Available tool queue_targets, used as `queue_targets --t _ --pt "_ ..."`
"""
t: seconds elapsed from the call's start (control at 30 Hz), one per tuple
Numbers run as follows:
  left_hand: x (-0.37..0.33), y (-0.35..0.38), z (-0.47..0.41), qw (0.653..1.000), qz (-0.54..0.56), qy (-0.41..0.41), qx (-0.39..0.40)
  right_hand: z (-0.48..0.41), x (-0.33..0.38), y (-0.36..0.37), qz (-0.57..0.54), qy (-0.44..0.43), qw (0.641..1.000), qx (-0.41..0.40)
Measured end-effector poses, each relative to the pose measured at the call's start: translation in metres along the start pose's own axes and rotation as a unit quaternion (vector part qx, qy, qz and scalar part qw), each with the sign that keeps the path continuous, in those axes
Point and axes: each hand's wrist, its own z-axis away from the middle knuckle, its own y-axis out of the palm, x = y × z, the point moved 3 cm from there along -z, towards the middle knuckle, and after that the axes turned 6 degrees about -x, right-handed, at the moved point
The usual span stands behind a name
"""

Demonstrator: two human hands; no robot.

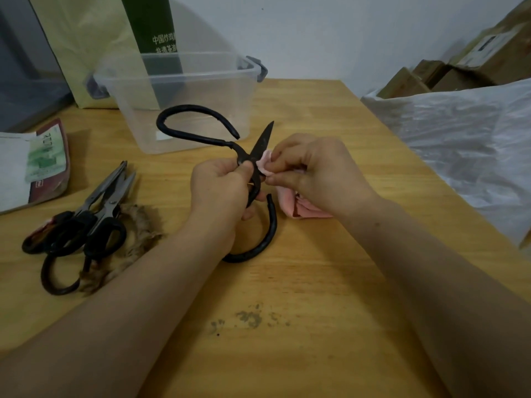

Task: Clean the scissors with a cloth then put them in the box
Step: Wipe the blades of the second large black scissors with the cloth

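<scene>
Wooden bench (287, 282) lies under your arms. Your left grip (221, 191) is curled round the scissors (261, 145) near the pivot, held above the bench just before the box (172, 77). Your right grip (316, 170) pinches the cloth (301, 211) against a blade.

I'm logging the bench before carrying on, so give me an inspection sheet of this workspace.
Surface: wooden table, dark smudges near the front.
Job's things: black scissors held above the table, handles spread; pink cloth against one blade; clear box open, no scissors seen inside; more scissors lying left.
Clutter: fur scrap under those; paper packets beyond.
Hands: left hand grips the black scissors at the pivot; right hand pinches the pink cloth.
Cables: nothing seen.
Surroundings: white wall, paper bag behind the box, cardboard boxes and plastic sheet, right.
</scene>
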Motion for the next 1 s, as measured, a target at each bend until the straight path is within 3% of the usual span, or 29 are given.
queue_targets --t 0.1,0.27,0.5,0.73,0.87,1.0 --pt "0.000 -0.001 0.001 1.000 0.009 -0.012 -0.002 -0.001 0.001 -0.002 0.040 -0.011 0.999 0.022" --pt "0.003 -0.002 -0.002 1.000 0.005 -0.024 0.000 -0.001 -0.004 -0.009 0.070 0.059 0.994 0.064" --pt "0.005 0.001 -0.002 1.000 -0.021 -0.019 -0.002 0.001 0.010 0.000 0.034 0.015 0.999 0.010" --pt "0.000 -0.003 -0.005 0.999 -0.027 0.004 -0.023 0.005 -0.007 -0.007 0.141 0.099 0.976 0.136" --pt "0.000 -0.007 -0.007 0.999 -0.018 -0.005 -0.032 0.003 -0.006 -0.024 -0.014 0.167 0.985 0.033" --pt "-0.001 -0.006 -0.007 0.999 -0.024 0.008 -0.029 0.002 -0.002 -0.020 -0.039 0.122 0.991 -0.031"
